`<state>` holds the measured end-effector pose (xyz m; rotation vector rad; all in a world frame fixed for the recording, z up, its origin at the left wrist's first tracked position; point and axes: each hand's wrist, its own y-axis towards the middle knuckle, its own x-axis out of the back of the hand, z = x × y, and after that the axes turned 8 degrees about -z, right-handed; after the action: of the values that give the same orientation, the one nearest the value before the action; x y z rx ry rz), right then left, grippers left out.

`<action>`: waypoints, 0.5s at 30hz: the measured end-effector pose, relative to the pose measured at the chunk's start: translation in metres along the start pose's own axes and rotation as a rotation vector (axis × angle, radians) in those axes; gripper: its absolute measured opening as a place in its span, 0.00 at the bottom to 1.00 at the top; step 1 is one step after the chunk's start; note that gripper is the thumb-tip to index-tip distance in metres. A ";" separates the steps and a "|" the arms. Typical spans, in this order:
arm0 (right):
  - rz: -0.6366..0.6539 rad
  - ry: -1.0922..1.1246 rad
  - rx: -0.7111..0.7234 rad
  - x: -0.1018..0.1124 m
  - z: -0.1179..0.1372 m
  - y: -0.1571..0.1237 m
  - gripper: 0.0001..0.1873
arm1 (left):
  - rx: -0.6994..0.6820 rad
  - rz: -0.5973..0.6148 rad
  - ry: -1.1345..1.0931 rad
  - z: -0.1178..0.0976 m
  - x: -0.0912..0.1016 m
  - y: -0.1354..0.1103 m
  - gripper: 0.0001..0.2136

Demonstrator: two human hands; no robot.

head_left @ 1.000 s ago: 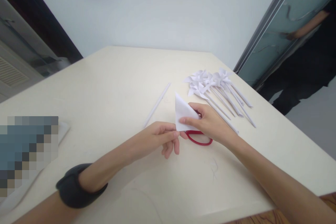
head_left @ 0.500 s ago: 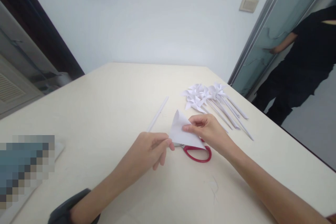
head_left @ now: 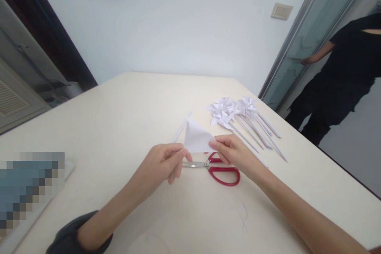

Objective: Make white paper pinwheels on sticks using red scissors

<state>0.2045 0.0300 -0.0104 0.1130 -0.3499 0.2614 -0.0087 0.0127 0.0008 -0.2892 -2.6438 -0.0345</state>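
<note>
A white sheet of paper folded to a triangle (head_left: 197, 138) is held up above the table between my two hands. My left hand (head_left: 168, 162) pinches its lower left corner. At its right corner, my right hand (head_left: 233, 150) grips it between thumb and fingers. Below the paper lie scissors with red handles (head_left: 224, 175), their blades pointing left and the tips hidden by my left hand. Behind the paper rests a thin rolled paper stick (head_left: 179, 131), partly covered.
Several white paper pinwheels (head_left: 226, 111) on rolled sticks lie in a bunch at the right of the cream table (head_left: 143, 95). A pixelated item (head_left: 29, 190) sits at the left edge. A person in dark clothes (head_left: 342, 71) stands beyond the right edge.
My right hand has slid to the paper's right corner, and the paper has turned flatter and shifted slightly left. More of the scissors now shows beneath it.
</note>
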 end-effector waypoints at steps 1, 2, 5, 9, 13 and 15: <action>0.006 0.002 -0.006 0.001 0.000 0.000 0.19 | -0.002 0.003 -0.016 0.001 0.000 0.001 0.14; 0.018 0.008 -0.009 0.002 0.000 0.000 0.19 | -0.004 -0.003 -0.029 0.003 0.000 0.001 0.14; 0.058 0.006 0.003 0.008 0.003 -0.002 0.20 | -0.004 -0.004 -0.070 0.008 0.000 0.003 0.14; 0.037 -0.085 0.030 0.015 0.005 -0.001 0.23 | 0.000 0.128 -0.058 0.015 -0.002 0.008 0.15; 0.049 -0.171 0.032 0.013 0.004 -0.002 0.20 | -0.044 0.090 -0.057 0.011 -0.005 0.008 0.10; 0.059 -0.197 0.037 0.010 0.006 -0.003 0.19 | 0.033 0.094 -0.179 0.007 -0.006 0.006 0.15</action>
<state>0.2124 0.0280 -0.0018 0.1656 -0.5446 0.3161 -0.0055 0.0183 -0.0080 -0.4234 -2.8013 0.0696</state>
